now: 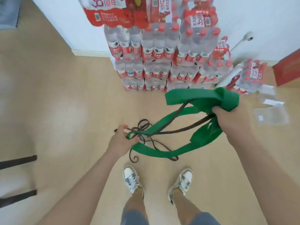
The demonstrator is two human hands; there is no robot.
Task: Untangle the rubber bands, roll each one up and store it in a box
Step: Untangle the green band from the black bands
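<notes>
A wide green rubber band [164,151] hangs in loops between my two hands, above the floor in front of my feet. A thin dark brown band [146,135] is tangled through it, with curls dangling below. My left hand [123,140] is shut on one end of the green band and the knot of brown strands. My right hand [227,116], higher and to the right, grips the bunched other end of the green band and a brown strand. No box is in view.
Stacked shrink-wrapped packs of water bottles [159,56] stand against the white wall ahead. Clear plastic bags [271,114] lie on the wooden floor at the right. A red box edge [287,69] is at far right. Dark furniture legs [17,161] are at left.
</notes>
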